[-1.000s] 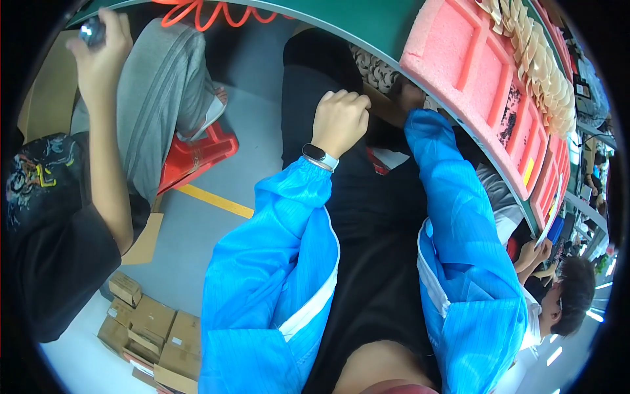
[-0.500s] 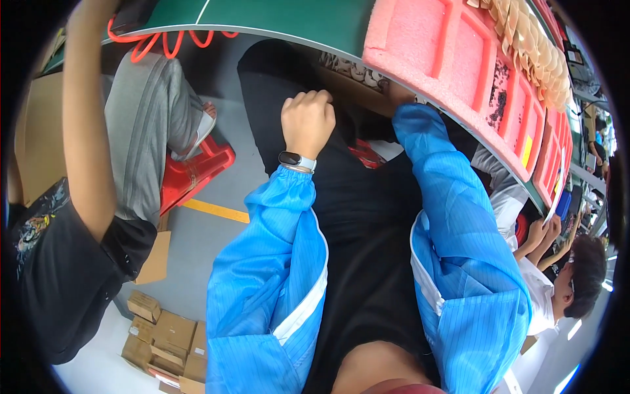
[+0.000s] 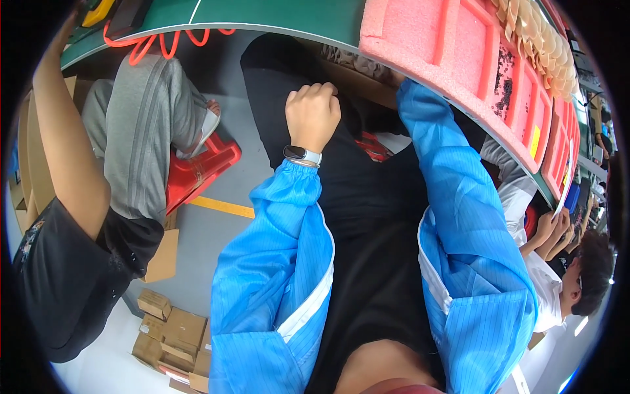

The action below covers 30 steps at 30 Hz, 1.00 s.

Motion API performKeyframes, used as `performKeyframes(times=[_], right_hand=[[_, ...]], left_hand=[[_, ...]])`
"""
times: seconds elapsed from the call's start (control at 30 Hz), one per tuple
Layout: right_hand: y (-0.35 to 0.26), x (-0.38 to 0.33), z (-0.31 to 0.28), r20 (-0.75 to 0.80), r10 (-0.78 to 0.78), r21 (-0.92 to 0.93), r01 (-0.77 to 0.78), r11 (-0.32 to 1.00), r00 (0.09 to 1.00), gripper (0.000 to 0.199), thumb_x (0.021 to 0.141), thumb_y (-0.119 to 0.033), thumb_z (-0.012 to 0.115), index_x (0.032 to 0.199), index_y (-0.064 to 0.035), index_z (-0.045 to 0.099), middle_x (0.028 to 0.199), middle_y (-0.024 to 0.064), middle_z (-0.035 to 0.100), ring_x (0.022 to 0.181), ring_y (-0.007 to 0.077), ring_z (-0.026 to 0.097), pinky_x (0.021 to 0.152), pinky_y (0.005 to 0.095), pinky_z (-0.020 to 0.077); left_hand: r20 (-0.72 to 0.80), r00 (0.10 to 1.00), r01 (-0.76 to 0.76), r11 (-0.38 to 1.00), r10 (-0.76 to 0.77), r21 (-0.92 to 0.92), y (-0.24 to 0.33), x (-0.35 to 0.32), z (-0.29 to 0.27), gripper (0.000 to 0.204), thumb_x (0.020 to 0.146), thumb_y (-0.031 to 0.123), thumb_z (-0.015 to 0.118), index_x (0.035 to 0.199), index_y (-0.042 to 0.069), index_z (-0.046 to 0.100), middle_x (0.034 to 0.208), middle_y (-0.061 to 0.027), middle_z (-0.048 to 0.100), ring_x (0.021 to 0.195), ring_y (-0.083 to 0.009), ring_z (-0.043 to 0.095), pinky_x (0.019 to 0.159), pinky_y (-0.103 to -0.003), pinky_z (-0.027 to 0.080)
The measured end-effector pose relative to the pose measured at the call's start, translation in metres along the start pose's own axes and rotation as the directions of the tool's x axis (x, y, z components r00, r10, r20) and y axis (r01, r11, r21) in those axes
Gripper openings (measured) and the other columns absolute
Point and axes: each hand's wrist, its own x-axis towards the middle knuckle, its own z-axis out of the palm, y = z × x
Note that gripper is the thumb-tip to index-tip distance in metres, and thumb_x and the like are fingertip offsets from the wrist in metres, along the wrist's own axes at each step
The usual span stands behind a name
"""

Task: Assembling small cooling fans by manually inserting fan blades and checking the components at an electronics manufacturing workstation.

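My left hand [image 3: 314, 117] is closed, its fingers curled under, and lies over the black trouser leg [image 3: 275, 75]. Whatever it may hold is hidden beneath it. A dark-faced wristband [image 3: 302, 155] circles that wrist below the blue sleeve. My right arm [image 3: 436, 138] reaches under the table edge, beside a cardboard box [image 3: 354, 79] that holds many pale, curved pieces [image 3: 357, 60]. Only a sliver of the right hand [image 3: 398, 79] shows there; the table and a pink foam tray [image 3: 420, 71] cover its fingers.
The green table [image 3: 262, 14] carries foam trays with small black parts [image 3: 504, 85] and tan curved sheets [image 3: 541, 39]. Red coiled tubing [image 3: 172, 44] hangs from its edge. A co-worker in grey trousers [image 3: 141, 125] sits left on a red stool [image 3: 205, 167]; another person [image 3: 545, 282] is right.
The view shifts slightly. My left hand stays on the leg, and my right arm reaches a little farther under the table. The left co-worker's arm moves outward to the left.
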Motion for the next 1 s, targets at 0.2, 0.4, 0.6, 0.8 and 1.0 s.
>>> performKeyframes(times=[0.2,0.4,0.6,0.8,1.0], right_hand=[[-0.022,0.021,0.012,0.299,0.025,0.109,-0.06,0.992,0.954,0.047,0.097,-0.041,0.06,0.137,-0.016,0.06,0.139,0.0182,0.059,0.129,0.0366,0.055,0.112,0.0465,0.042],[-0.025,0.035,0.037,0.425,0.013,0.129,-0.074,0.989,0.905,0.05,0.099,-0.045,0.056,0.14,-0.017,0.057,0.144,0.017,0.055,0.133,0.0344,0.051,0.114,0.045,0.0401],[-0.03,0.02,0.055,0.376,-0.022,0.022,0.015,1.0,0.927,0.055,0.1,-0.048,0.052,0.145,-0.0173,0.05,0.149,0.016,0.048,0.137,0.0322,0.046,0.116,0.0438,0.037],[-0.043,0.013,0.072,0.323,-0.065,-0.087,0.098,0.991,0.944,0.059,0.101,-0.052,0.047,0.149,-0.0175,0.044,0.154,0.015,0.042,0.141,0.03,0.041,0.118,0.0426,0.034],[-0.024,-0.012,0.08,0.244,-0.108,-0.202,0.159,0.966,0.964,0.064,0.102,-0.056,0.042,0.154,-0.0177,0.037,0.159,0.0139,0.035,0.145,0.0277,0.036,0.121,0.0414,0.0309]], left_hand=[[0.017,1.0,0.016,1.0,-0.016,0.015,0.001,0.002,0.0,0.005,0.079,0.009,0.066,0.08,0.008,0.071,0.076,-0.0056,0.069,0.074,-0.0256,0.064,0.07,-0.04,0.046],[0.032,0.999,0.026,1.0,-0.027,0.016,0.001,0.002,0.0,0.006,0.079,0.009,0.065,0.08,0.008,0.071,0.076,-0.0056,0.069,0.074,-0.026,0.064,0.07,-0.04,0.046],[0.034,0.999,0.016,0.999,-0.018,0.04,0.001,0.002,0.001,0.005,0.08,0.01,0.066,0.08,0.008,0.071,0.077,-0.0056,0.068,0.074,-0.0261,0.064,0.069,-0.04,0.046],[0.035,0.999,0.005,0.999,-0.007,0.045,0.002,0.001,0.004,0.006,0.08,0.01,0.066,0.081,0.008,0.071,0.076,-0.0057,0.068,0.074,-0.0262,0.064,0.069,-0.04,0.046],[0.043,0.999,0.007,0.998,-0.009,0.064,-0.005,0.003,-0.002,0.006,0.081,0.01,0.065,0.08,0.008,0.071,0.076,-0.0055,0.068,0.073,-0.0267,0.063,0.069,-0.041,0.045]])
